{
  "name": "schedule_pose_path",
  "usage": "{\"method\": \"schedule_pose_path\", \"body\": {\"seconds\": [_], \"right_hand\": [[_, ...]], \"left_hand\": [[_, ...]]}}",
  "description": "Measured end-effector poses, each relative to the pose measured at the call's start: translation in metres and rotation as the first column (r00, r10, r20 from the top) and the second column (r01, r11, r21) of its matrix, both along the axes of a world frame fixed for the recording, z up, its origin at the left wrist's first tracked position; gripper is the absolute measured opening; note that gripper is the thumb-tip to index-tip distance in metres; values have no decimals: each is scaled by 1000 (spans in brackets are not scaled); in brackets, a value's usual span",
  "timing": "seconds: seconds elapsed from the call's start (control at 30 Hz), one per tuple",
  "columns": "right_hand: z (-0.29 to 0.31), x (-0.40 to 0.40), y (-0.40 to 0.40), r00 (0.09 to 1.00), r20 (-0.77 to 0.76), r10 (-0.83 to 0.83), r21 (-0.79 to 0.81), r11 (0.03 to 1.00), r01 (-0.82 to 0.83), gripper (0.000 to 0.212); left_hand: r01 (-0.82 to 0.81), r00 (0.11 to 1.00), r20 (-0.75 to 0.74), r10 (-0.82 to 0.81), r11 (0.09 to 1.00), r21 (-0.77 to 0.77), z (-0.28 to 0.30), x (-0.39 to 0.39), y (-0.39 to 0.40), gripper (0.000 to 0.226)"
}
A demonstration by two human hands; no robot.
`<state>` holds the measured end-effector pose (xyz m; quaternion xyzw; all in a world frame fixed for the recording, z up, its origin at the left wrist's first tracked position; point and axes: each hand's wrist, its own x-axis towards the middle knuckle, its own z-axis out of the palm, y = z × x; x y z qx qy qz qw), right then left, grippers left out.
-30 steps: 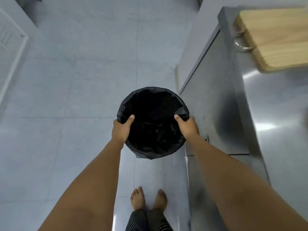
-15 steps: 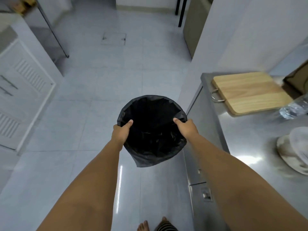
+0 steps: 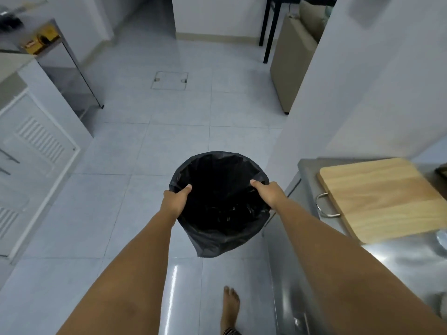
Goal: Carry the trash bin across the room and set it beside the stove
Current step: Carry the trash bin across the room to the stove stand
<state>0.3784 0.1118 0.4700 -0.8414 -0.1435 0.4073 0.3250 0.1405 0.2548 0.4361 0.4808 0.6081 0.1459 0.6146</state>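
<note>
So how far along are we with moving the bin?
Done: the trash bin is off the floor, lined with a black bag. In hand: the left hand and right hand grip opposite sides of its rim, holding it over the tiled floor beside the steel counter that carries a cutting board. Left: the walk across and the set-down; no stove can be made out in view.

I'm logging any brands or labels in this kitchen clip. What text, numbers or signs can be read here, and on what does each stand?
None can be read.
Yellow box on the shelf at upper left: dark print, too blurred to read.
Trash bin, held by the left hand and the right hand: no print visible.
Wooden cutting board: no marking visible.
</note>
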Motion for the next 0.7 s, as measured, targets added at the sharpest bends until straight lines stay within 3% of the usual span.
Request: {"method": "schedule_pose_path", "body": {"seconds": [0.3,0.43,0.7], "right_hand": [[6,90,110,1000,8,29,13,999,-30,82],[-4,135,171,1000,2,29,17,999,-30,90],[-20,213,293,999,15,-39,-3,999,39,85]], "left_hand": [[-54,998,44,55,998,-27,0,80,94,110],[-69,996,64,70,997,-21,-4,122,153,103],[-49,996,66,52,998,-43,-19,214,283,93]]}}
